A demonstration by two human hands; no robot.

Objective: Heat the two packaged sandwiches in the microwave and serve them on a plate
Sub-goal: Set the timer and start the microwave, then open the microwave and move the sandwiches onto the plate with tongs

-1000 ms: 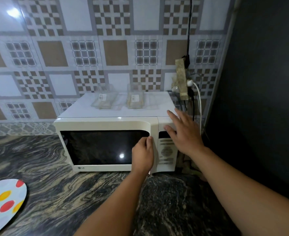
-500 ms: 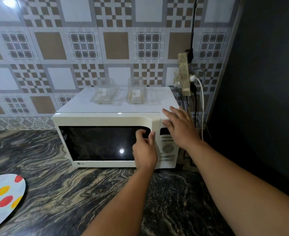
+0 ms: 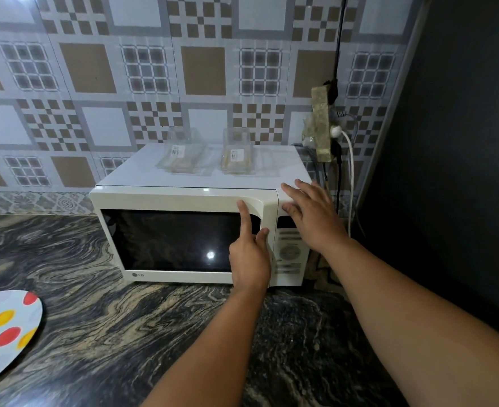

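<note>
White microwave [image 3: 183,198] sits shut on the marbled counter [image 3: 125,333]; your left hand [image 3: 249,257] grips the door's right edge, forefinger straight up. Your right hand [image 3: 311,218] lies flat on the top corner, fingers spread. Both packaged sandwiches [image 3: 238,157] rest on top (spotted plate [image 3: 4,333] far left).

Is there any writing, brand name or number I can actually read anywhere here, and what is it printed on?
"LG": beside a round logo on the lower left corner of the microwave door.
Control panel on the microwave's right side: rows of printed labels, too blurred to read.
Left sandwich pack on top of the microwave: white sticker, print too small to read.
Right sandwich pack: white sticker, also unreadable.
Spotted plate: no writing visible.
</note>
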